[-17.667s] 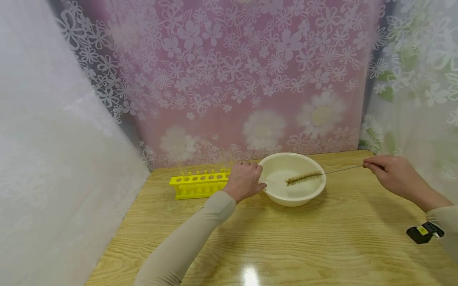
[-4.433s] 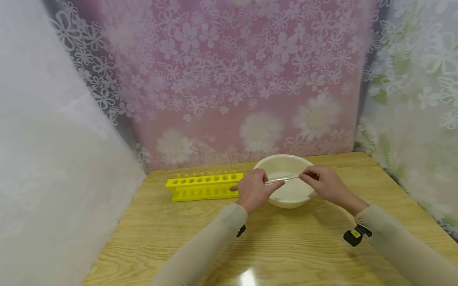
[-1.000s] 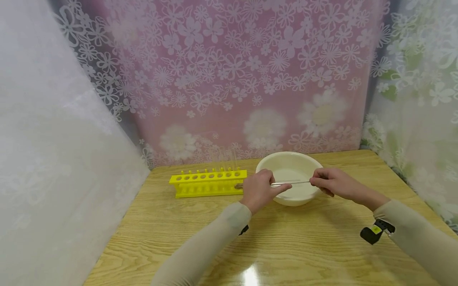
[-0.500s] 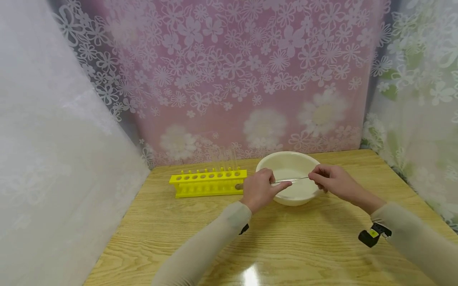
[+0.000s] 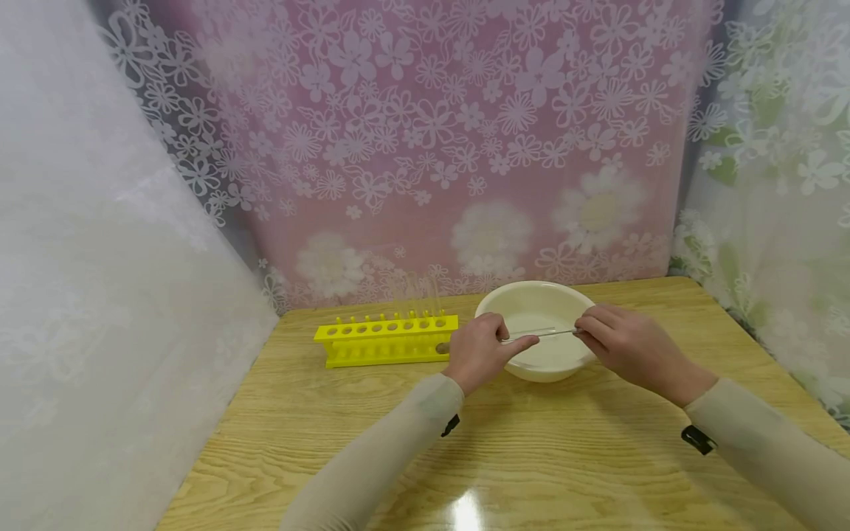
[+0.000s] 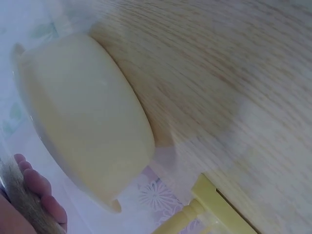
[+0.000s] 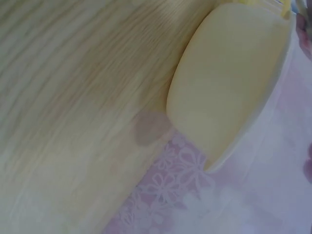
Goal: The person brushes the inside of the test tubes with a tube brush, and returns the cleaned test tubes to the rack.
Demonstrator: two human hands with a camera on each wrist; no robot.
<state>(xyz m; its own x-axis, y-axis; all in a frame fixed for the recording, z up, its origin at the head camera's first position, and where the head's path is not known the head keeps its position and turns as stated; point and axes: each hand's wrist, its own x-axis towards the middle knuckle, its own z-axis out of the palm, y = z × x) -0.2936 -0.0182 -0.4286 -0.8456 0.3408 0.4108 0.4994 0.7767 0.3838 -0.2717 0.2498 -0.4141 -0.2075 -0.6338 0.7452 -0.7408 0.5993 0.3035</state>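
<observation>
Over the white bowl [image 5: 541,295], my left hand [image 5: 479,350] grips a clear test tube [image 5: 521,337] in the head view, holding it nearly level. A test tube brush is inside it; its bristles [image 5: 442,347] show at the tube's end left of that hand. My right hand [image 5: 634,350] pinches the brush's thin wire handle [image 5: 567,332] right of the tube's mouth. In the left wrist view, curled fingers [image 6: 36,184] wrap the tube with the brush bristles [image 6: 19,195] inside. The right wrist view catches only slivers of fingers at its right edge.
A yellow test tube rack [image 5: 381,359] stands left of the bowl, with several clear tubes [image 5: 418,291] upright toward its right end. The wooden table [image 5: 531,450] meets a floral curtain [image 5: 425,147] behind and pale sheets at both sides.
Earlier the brush was outside the tube over the bowl; now it is inside. The tube at the rack's left end is gone. In the last half second my right hand has turned over on the wire.
</observation>
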